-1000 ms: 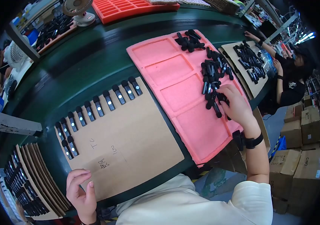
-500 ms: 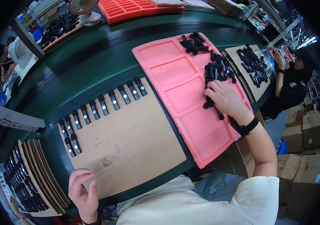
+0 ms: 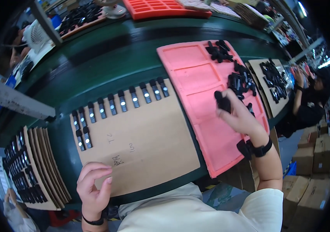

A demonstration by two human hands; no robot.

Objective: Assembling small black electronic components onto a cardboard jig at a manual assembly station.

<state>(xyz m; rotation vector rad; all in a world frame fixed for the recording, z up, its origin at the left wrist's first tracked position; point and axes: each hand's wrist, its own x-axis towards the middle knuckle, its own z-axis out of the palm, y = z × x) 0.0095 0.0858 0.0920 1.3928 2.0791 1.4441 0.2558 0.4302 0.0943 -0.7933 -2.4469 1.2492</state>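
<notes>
My right hand (image 3: 240, 118) is above the pink foam tray (image 3: 219, 154), fingers closed round a small black clip-on microphone (image 3: 223, 101) with a round foam tip. Whether it holds more than one is hidden. Behind that hand, a loose heap of black microphones (image 3: 240, 83) lies in the tray's right side. My left hand (image 3: 95, 185) is over the near left corner of a brown cardboard sheet (image 3: 149, 147), thumb and fingers apart, holding nothing. Along the sheet's far edge stands a row of microphones (image 3: 123, 101) with lit white dots; two more (image 3: 83, 139) start a second row at left.
At left, cardboard sheets (image 3: 43, 166) lean in a stack, the front one covered with microphones. A metal post (image 3: 18, 102) juts in there. Another microphone-laden sheet (image 3: 275, 83) lies right of the tray, near a co-worker (image 3: 314, 100). A red divided tray (image 3: 165, 9) sits across the green belt (image 3: 130, 50).
My right hand has lifted off the heap and come back toward me with a black microphone in its fingers. My left hand keeps its pose. The whole view has shifted slightly.
</notes>
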